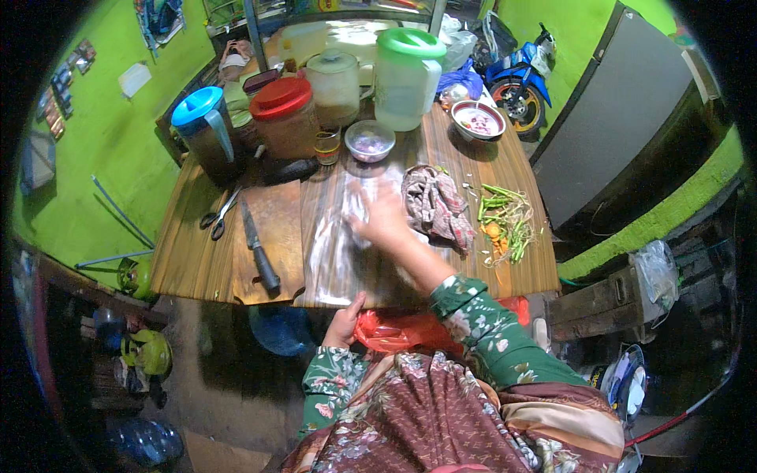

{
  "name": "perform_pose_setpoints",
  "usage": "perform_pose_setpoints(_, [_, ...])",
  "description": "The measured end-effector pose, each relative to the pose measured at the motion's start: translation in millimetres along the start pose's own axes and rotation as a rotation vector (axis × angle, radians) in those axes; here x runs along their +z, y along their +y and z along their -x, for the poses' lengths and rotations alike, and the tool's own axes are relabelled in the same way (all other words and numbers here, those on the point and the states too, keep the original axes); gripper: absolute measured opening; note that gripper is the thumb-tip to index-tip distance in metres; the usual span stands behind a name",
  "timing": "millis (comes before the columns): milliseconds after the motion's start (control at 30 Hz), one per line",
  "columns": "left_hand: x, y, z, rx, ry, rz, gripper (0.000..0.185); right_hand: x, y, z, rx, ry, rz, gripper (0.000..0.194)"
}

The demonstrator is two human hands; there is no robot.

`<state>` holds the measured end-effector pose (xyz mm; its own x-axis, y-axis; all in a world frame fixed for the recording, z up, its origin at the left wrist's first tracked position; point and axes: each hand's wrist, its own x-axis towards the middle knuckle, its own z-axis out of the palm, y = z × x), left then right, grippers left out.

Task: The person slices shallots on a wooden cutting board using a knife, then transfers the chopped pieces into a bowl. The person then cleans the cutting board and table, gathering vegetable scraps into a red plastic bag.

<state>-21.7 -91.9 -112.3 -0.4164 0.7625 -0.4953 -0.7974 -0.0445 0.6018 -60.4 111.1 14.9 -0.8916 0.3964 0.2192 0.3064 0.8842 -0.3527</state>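
Below the table's near edge, my left hand grips a red plastic bag that hangs open against my lap. My right hand is over the middle of the wooden table, blurred by motion, its thumb and fingers apart. I see nothing held in it. Just right of that hand lies a crumpled chequered cloth. Farther right is a pile of vegetable scraps: green stalks with stringy roots and orange carrot bits. A black-handled knife rests on a wooden cutting board to the left.
Scissors lie left of the board. Behind are a blue-lidded pitcher, a red-lidded jar, a green-lidded pitcher, a small glass, a plastic bowl with purplish pieces, and a rimmed bowl.
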Motion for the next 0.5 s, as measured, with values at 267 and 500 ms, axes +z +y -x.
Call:
perform_pose_setpoints(267, [3.4,6.1,5.7,0.044,0.000,-0.052,0.047,-48.7,135.2,13.8,0.243,0.203,-0.368,0.045])
perform_pose_setpoints(500, [-5.9,2.4,1.5,0.056,-0.011,-0.053,0.050,-177.9,238.9,116.2,0.078,0.652,-0.034,0.054])
